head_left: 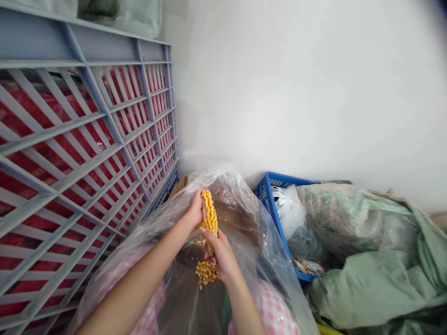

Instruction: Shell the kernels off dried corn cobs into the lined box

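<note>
A yellow ear of corn [210,211] is held upright, slightly tilted, over an open clear plastic bag [240,200]. My left hand [196,209] is closed round its upper left side. Lower down, my right hand [220,253] grips the cob with its thumb pressed against the kernels. Part of the cob's left side and its lower end look bare of kernels. Loose corn kernels [206,273] lie in a small heap in the bag below my hands, and a few more are scattered on the plastic. My palms and some fingers are hidden.
On the left stands a tall grey-purple slatted crate [118,121] with red material inside. A blue basket [275,209] holding plastic bags stands to the right, beside green cloth [377,284]. Behind is a white wall [307,83]. Pink checked fabric [274,309] shows beneath the bag.
</note>
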Motion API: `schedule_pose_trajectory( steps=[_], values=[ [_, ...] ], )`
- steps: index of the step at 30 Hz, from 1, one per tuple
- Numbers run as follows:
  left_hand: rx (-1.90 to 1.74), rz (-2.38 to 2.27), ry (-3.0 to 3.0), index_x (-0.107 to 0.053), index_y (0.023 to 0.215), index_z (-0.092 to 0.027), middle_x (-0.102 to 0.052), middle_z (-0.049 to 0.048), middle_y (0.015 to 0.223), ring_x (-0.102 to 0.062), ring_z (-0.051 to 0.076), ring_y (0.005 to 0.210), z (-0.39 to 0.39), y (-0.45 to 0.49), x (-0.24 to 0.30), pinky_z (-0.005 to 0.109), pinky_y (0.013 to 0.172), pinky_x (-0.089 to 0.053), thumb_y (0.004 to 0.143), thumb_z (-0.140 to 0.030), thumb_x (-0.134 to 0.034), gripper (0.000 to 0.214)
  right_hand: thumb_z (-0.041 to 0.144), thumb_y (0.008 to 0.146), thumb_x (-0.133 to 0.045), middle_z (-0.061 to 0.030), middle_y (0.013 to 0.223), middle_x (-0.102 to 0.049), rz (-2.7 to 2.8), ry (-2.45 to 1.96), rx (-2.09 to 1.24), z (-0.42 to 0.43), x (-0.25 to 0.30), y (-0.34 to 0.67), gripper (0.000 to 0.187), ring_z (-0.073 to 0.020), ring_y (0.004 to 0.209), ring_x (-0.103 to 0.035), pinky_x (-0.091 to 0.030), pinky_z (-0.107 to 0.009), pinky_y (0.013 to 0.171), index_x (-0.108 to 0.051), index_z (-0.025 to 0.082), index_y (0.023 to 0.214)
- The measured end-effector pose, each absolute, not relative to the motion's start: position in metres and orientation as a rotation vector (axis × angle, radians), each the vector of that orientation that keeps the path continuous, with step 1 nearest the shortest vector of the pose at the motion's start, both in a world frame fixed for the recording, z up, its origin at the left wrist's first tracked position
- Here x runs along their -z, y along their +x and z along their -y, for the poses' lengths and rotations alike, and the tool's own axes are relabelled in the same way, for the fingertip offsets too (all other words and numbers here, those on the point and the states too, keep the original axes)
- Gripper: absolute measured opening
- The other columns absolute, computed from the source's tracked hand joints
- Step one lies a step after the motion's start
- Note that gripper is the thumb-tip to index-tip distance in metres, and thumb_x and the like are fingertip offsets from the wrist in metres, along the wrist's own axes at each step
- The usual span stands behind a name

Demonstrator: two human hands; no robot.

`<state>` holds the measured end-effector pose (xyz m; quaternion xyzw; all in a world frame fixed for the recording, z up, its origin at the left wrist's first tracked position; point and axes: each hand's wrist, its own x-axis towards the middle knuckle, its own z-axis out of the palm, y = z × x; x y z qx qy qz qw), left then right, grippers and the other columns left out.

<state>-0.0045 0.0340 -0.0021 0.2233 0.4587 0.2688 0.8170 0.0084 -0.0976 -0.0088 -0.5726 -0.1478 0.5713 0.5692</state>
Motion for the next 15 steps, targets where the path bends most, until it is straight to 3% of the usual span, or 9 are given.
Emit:
schedule_pose_trajectory(
  steps=[6, 15],
  values=[
    [-0.553, -0.997, 0.475, -0.048, 0.059, -0.018, -0.050, -0.0003, 0.041, -0.044, 0.012, 0.033, -0.0318, -0.0062, 0.0045, 0.023, 0.036, -0.035, 0.079, -0.048, -0.041, 0.036, 0.043, 0.066, -0.063, 0.0103, 0.041, -0.040, 0.366, -1.364, -1.325, 0.0997, 0.0085, 0.0084, 0.034, -0.0043, 0.030, -0.035, -0.018, -0.016, 0.029, -0.047, 0.018, 0.080],
    [-0.586, -1.024, 0.506, -0.046, 0.057, -0.018, -0.048, -0.0004, 0.040, -0.044, 0.011, 0.033, -0.0329, -0.0016, 0.0092, 0.022, 0.036, -0.034, 0.080, -0.039, -0.041, 0.032, 0.046, 0.065, -0.065, 0.0109, 0.041, -0.041, 0.350, -1.383, -1.336, 0.1011, 0.0071, 0.0098, 0.037, -0.0038, 0.029, -0.034, -0.019, -0.017, 0.030, -0.046, 0.018, 0.081]
  ],
)
